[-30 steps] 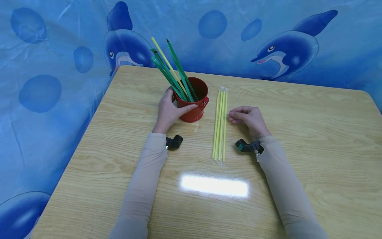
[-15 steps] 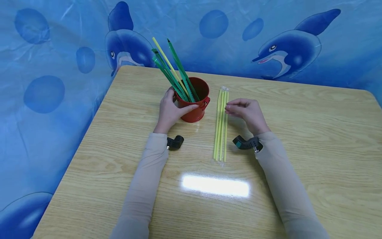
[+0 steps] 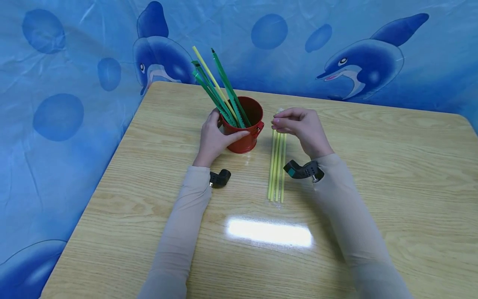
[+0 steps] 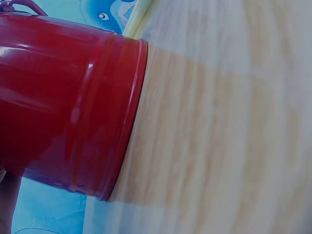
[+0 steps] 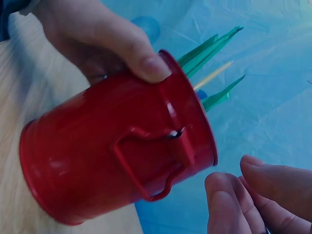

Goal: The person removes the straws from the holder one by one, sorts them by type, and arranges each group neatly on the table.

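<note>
Here, the left hand (image 3: 213, 139) clamps a cylindrical red metal bucket (image 3: 243, 144); the right hand (image 3: 303, 126), thumb and fingertips just apart, hovers over thin yellow sticks (image 3: 278, 166).

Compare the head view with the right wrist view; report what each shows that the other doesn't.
Only head: slim yellow sticks in clear plastic wrap, white glare on the wood-grained table.

Only right wrist: the whole outline of the red metal loop handle.

Both: the round, shiny red bucket, long green strips, thin yellow stick inside, left hand, right hand, part of the table.
</note>
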Demonstrator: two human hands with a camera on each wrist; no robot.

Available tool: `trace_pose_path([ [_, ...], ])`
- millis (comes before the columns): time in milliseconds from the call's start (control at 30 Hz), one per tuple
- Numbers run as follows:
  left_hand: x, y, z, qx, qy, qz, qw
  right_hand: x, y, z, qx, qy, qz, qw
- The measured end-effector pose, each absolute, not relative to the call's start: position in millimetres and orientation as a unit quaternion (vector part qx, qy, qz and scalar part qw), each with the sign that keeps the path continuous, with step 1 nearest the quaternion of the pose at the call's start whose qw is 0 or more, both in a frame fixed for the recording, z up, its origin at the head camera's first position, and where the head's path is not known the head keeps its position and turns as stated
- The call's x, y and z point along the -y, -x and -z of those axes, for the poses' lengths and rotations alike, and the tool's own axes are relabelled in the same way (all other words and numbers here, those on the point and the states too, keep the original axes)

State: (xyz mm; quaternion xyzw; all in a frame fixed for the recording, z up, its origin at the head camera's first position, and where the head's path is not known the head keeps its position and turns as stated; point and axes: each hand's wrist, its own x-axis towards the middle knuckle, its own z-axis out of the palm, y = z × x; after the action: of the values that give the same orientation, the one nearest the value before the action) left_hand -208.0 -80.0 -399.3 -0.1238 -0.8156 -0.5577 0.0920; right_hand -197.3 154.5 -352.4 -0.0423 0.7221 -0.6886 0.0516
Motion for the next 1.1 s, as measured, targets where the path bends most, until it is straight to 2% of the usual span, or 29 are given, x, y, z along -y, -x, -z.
trace_pose_path([
  [500, 79, 209, 400, 0.826, 0.130, 0.538, 0.107, -120, 214, 324, -0.703, 0.101, 0.702, 0.054],
  [1100, 84, 209, 404, 0.838, 0.134, 0.518, 0.106, -67, 242, 319, -0.735, 0.120, 0.665, 0.049],
])
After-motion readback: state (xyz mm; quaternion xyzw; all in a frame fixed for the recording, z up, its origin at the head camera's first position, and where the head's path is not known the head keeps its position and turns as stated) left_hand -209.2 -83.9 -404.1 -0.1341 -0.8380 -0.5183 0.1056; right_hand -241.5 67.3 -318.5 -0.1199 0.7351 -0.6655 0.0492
